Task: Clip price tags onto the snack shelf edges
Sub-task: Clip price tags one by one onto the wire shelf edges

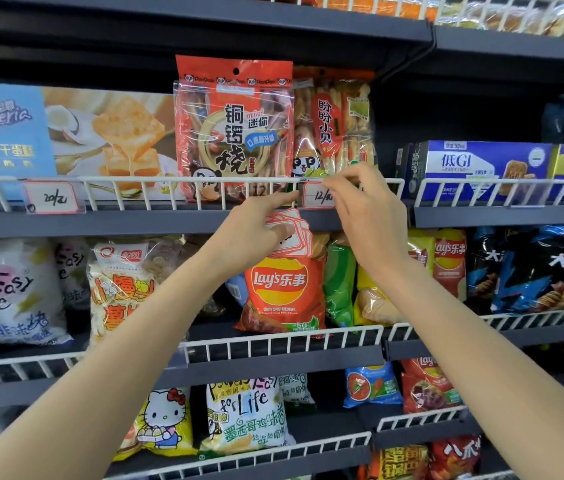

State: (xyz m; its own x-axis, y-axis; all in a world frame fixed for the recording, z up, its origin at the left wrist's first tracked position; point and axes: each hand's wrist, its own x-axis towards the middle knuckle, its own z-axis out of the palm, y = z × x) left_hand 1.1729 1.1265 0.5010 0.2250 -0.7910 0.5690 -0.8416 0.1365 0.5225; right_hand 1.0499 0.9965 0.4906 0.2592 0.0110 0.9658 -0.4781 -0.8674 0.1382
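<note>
A white price tag with a red border, marked "12" (318, 196), hangs in a clear holder on the white wire rail (156, 180) of the upper snack shelf. My right hand (365, 206) pinches the tag's top right corner at the rail. My left hand (261, 226) holds a small stack of red-bordered tags (294, 233) just below the shelf edge, and its forefinger reaches up to the hanging tag's left side. Another tag, marked "20" (52, 198), hangs on the same rail at the left.
Behind the rail stand a red snack bag (234, 129), a rice cracker bag (337, 123), a blue "Ameria" box (3, 133) and blue "GI" boxes (474, 164). Lower shelves hold Lay's chips (282, 282) and other bags behind wire rails.
</note>
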